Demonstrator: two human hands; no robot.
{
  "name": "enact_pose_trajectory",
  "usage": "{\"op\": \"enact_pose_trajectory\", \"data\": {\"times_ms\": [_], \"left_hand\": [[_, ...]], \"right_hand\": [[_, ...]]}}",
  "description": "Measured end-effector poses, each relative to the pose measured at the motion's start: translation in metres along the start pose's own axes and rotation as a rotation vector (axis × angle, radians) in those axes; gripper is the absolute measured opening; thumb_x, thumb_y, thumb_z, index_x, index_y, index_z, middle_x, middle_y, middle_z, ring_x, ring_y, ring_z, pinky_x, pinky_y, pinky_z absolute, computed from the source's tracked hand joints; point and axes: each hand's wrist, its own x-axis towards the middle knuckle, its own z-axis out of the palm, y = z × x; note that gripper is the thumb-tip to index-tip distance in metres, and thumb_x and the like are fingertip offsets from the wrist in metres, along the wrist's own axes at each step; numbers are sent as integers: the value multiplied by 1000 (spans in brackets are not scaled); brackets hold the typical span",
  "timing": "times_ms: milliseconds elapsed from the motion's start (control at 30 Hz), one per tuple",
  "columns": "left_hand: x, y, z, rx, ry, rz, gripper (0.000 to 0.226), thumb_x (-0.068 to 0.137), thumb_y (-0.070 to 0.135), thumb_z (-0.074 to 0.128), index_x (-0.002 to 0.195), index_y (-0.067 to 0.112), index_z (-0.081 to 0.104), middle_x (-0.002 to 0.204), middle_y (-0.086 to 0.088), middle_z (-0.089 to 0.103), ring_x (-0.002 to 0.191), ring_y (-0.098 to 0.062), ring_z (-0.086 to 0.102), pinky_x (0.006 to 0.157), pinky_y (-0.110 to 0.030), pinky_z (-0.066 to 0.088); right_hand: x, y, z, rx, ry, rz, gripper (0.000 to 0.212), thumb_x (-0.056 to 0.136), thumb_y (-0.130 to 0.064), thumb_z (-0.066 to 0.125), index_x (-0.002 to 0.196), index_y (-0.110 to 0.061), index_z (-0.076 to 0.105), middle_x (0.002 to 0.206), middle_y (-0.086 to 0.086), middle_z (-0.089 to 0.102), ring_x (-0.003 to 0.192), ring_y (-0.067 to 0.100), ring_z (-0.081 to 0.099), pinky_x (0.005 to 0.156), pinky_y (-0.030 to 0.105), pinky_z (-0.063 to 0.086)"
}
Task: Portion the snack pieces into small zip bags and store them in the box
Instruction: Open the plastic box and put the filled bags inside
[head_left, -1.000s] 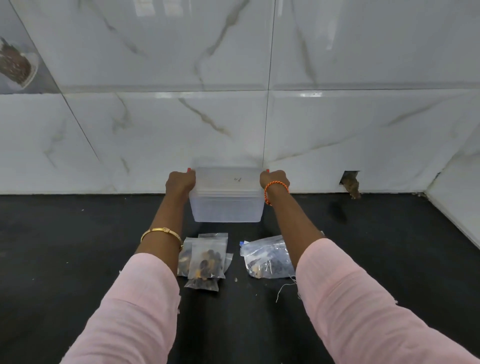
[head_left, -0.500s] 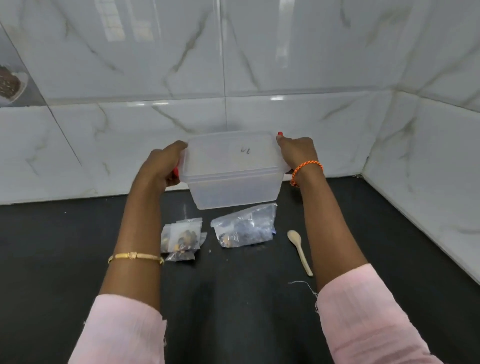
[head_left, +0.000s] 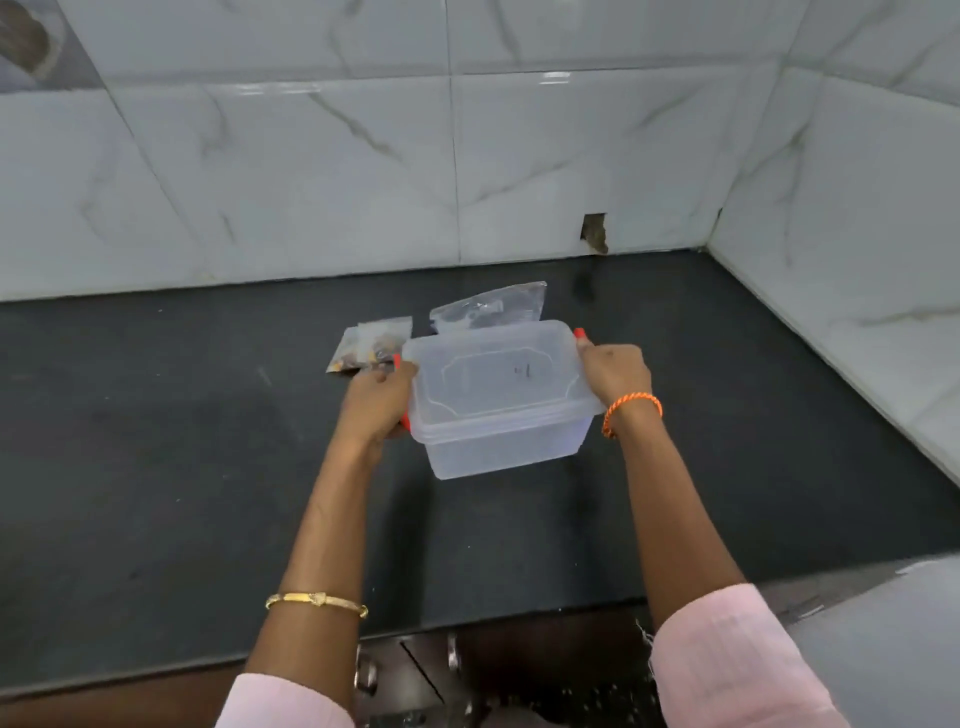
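Translucent plastic lidded box (head_left: 501, 397) sits in both grips: left hand (head_left: 378, 397) and right hand (head_left: 613, 371) clamp its short ends over the black bench (head_left: 156, 441). Small filled zip bags (head_left: 371, 349) lie just behind. Next, likely: set it down, unlid.

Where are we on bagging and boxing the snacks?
Done: a few small filled zip bags lie on the black counter. In hand: left hand and right hand grip the lidded clear box, apparently empty. Left: open it and load the bags; the larger bag sits behind.
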Motion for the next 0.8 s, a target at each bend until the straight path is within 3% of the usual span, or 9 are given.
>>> {"op": "enact_pose_trajectory", "data": {"times_ms": [100,200,300,400,467,600,700,800], "left_hand": [[-5,-26,0,64,80,-24,37,83,41,54,58,18,39,59,-1,47,56,-19,42,55,-27,35],[-11,-36,5,153,171,6,42,91,42,45,59,16,35,61,0,45,57,-18,38,54,-27,29],[-19,-34,11,282,257,72,47,98,38,37,58,14,40,68,-6,53,58,-18,43,51,-27,29],[-18,-31,14,350,318,97,47,101,33,32,68,6,51,84,-15,61,72,-26,52,60,-30,36],[-13,-38,12,264,324,14,45,101,31,31,81,2,59,90,-17,62,78,-28,56,65,-32,41],[-9,-69,9,-94,81,-156,46,102,37,32,73,11,57,68,-10,59,55,-19,48,52,-27,41],[-11,-74,13,-261,50,-205,44,101,35,35,70,15,58,60,-5,56,48,-15,41,46,-24,36],[-7,-75,13,-311,16,-233,41,100,33,39,68,17,59,52,-1,54,48,-16,39,46,-24,36]], "right_hand": [[-10,22,10,11,18,-9,41,93,-40,52,70,-7,59,76,7,61,68,20,55,64,34,48],[-12,30,14,16,65,-17,40,92,-38,53,68,-8,61,80,14,65,71,23,58,75,41,55],[-11,32,17,9,110,-49,43,92,-41,53,63,-10,59,77,14,66,68,22,58,73,38,55],[-13,33,21,-9,158,-75,45,94,-41,51,60,-13,56,70,9,62,65,20,57,68,33,53],[-14,33,24,-6,176,-68,41,96,-38,49,68,-10,61,73,8,62,69,21,58,69,32,53],[-8,29,21,72,155,58,31,96,-34,49,84,-7,60,80,8,60,75,23,57,70,32,50],[-8,30,12,315,-59,377,21,96,-28,48,102,-9,57,81,6,61,70,20,60,58,31,50],[-3,35,6,323,-153,466,19,95,-21,50,106,-8,59,83,9,65,72,22,63,64,35,54]]}}
